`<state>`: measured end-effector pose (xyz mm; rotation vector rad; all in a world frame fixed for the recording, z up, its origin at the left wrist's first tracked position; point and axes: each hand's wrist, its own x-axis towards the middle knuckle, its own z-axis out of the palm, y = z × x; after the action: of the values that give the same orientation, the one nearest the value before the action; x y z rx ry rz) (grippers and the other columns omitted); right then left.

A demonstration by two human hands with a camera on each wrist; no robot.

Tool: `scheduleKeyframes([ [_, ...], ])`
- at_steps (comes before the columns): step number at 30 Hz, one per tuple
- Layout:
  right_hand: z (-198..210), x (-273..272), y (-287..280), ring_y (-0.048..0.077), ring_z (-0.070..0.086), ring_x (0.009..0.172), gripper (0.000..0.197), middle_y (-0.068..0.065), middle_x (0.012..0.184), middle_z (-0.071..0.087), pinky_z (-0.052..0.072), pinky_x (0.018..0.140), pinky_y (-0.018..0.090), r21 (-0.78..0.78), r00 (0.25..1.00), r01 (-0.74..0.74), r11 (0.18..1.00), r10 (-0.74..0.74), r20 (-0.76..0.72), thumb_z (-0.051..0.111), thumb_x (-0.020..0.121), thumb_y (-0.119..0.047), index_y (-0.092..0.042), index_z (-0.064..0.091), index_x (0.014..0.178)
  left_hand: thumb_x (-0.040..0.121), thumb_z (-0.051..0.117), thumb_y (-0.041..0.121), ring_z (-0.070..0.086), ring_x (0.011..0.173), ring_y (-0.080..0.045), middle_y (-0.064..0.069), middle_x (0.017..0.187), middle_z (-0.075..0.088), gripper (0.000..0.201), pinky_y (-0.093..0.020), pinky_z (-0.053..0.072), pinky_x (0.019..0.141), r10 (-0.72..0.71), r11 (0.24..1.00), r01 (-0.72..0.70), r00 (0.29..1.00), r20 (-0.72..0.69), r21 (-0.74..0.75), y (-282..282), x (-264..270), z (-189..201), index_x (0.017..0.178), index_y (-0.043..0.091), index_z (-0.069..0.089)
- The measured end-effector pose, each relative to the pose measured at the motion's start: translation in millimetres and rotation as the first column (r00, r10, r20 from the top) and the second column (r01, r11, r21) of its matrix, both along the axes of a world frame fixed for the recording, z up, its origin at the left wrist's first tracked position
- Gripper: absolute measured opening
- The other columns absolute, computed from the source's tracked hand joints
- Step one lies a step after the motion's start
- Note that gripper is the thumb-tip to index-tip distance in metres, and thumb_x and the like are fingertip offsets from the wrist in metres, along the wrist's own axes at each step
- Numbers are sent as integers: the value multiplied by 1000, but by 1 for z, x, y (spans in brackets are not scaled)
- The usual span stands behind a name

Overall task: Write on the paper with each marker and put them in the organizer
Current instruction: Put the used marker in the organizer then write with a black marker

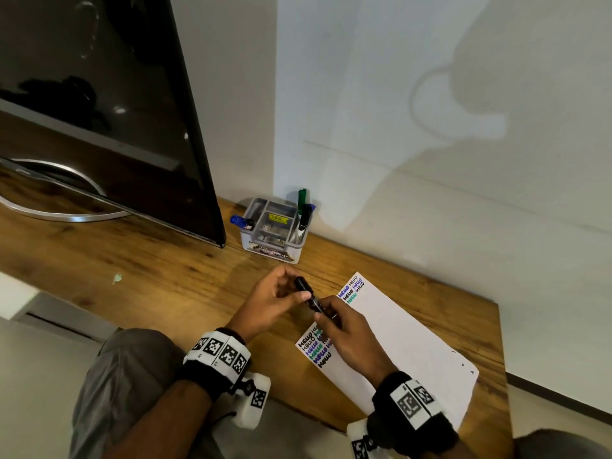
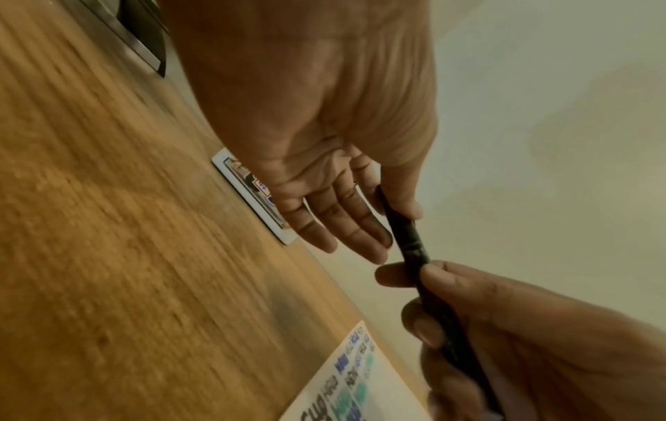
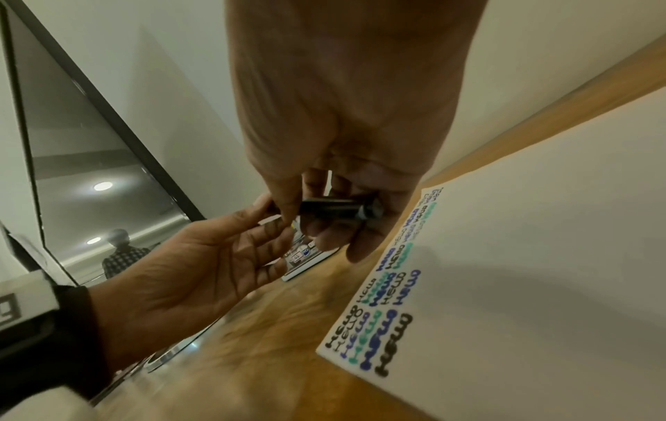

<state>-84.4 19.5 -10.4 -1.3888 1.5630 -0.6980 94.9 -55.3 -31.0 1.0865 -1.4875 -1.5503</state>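
Note:
Both hands hold one black marker [image 1: 308, 293] above the desk between organizer and paper. My left hand [image 1: 281, 294] pinches its cap end between thumb and fingers, the other fingers stretched out. My right hand [image 1: 334, 321] grips the barrel [image 2: 437, 307]. The marker [image 3: 338, 207] lies across both hands in the right wrist view. The white paper [image 1: 404, 352] carries several rows of "HELLO" [image 3: 378, 336] in black, blue and green. The clear organizer [image 1: 273, 231] stands by the wall with a green marker [image 1: 302, 199] and a black one [image 1: 304, 223] upright in it, and a blue marker [image 1: 241, 221] at its left edge.
A large dark monitor [image 1: 109, 104] on a curved metal stand [image 1: 59, 193] fills the left of the wooden desk [image 1: 149, 260]. A white wall [image 1: 430, 127] runs right behind the organizer. The desk's front edge [image 1: 298, 415] lies near my knees.

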Motion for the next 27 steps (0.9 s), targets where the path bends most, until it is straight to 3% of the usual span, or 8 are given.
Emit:
scheduleKeyframes([
  [4, 5, -13, -4, 3, 68, 88, 7, -11, 100, 68, 52, 73, 15, -26, 995, -21, 999, 19, -100, 60, 100, -28, -29, 63, 106, 94, 62, 9, 68, 81, -20, -8, 95, 70, 7, -31, 56, 76, -78, 996, 80, 996, 36, -49, -1, 3, -2, 100, 6, 60],
  [6, 8, -13, -7, 3, 67, 91, 10, -9, 102, 68, 51, 76, 16, -37, 985, -64, 997, 57, -162, 58, 100, -31, -27, 62, 109, 94, 63, 12, 68, 84, -20, -6, 93, 70, 7, -33, 55, 78, -129, 987, 137, 987, 91, -86, 0, 3, -3, 100, 9, 62],
  [10, 10, -6, -14, 8, 65, 86, 13, -5, 97, 69, 55, 77, 31, -98, 958, -151, 984, 121, -258, 54, 101, -35, -24, 59, 105, 93, 65, 11, 68, 86, -26, -10, 89, 70, 7, -39, 54, 81, -179, 976, 189, 979, 93, -111, 5, -4, -2, 98, 8, 62],
  [14, 6, 0, -12, 5, 60, 80, 13, -9, 92, 66, 48, 68, 23, -164, 928, -170, 972, 102, -358, 50, 102, -40, -29, 57, 103, 92, 64, 6, 69, 80, -29, -13, 85, 71, 9, -40, 57, 76, -154, 982, 157, 987, 35, -106, 4, -2, -4, 98, 1, 59],
  [20, 4, 0, -10, 5, 63, 82, 17, -13, 97, 70, 54, 69, 26, -229, 896, -159, 960, 43, -441, 48, 103, -43, -35, 59, 113, 90, 65, 2, 67, 75, -22, -14, 82, 69, 6, -34, 56, 71, -127, 987, 127, 992, 7, -100, 3, -4, -3, 93, 2, 60],
  [24, 2, -2, -12, 2, 65, 82, 21, -14, 100, 71, 53, 69, 25, -199, 935, -120, 973, 44, -351, 51, 101, -44, -35, 61, 118, 88, 68, 0, 66, 75, -21, -12, 85, 69, 8, -31, 56, 69, -107, 992, 105, 994, -27, -75, 2, -3, -2, 93, 1, 61],
  [27, 4, -10, -14, 0, 63, 84, 29, -13, 100, 67, 44, 68, 13, -98, 976, -22, 995, 0, -218, 61, 97, -43, -25, 60, 119, 86, 69, -3, 70, 82, -23, -15, 95, 72, 14, -34, 57, 76, -53, 998, 52, 998, -26, -43, 0, -5, -2, 92, 7, 62],
])
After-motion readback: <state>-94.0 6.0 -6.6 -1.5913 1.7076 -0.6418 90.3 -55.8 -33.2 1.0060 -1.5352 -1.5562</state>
